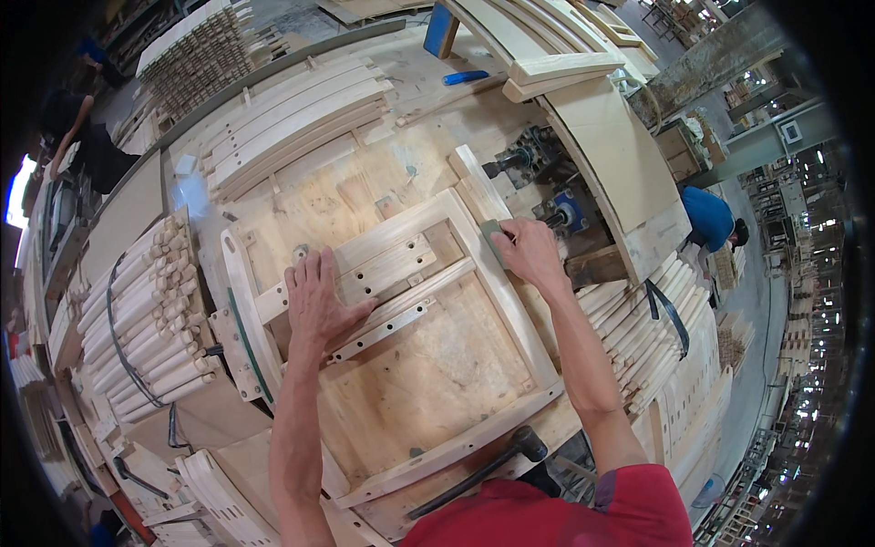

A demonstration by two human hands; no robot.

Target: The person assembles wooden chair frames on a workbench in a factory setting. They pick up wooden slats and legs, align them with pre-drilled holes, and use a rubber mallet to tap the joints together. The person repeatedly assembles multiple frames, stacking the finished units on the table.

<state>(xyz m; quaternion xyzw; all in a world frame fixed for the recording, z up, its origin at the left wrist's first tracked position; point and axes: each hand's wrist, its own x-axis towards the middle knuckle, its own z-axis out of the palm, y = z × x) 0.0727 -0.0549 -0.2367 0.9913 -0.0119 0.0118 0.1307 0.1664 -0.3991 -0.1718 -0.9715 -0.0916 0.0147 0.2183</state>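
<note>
A pale wooden frame (510, 314) lies on the workbench below me, with slats across its inside. My left hand (317, 296) rests on it with fingers spread, over a crosspiece with dark holes (387, 264). Below that hand runs a narrower drilled strip (383, 330). At the frame's far right side, my right hand (530, 251) is closed, its fingers curled at a small dull-green pad (493, 239). A green-edged wooden clamp bar (244, 342) stands along the frame's left side. Near my body lies a black mallet (529, 444).
Metal clamp cylinders (565, 214) sit beyond my right hand. Bundled wooden rods (150, 319) flank the bench at left, with more rods (638, 324) at right. Stacked slats (301, 118) and a blue tool (465, 77) lie at the back. Other people are farther off.
</note>
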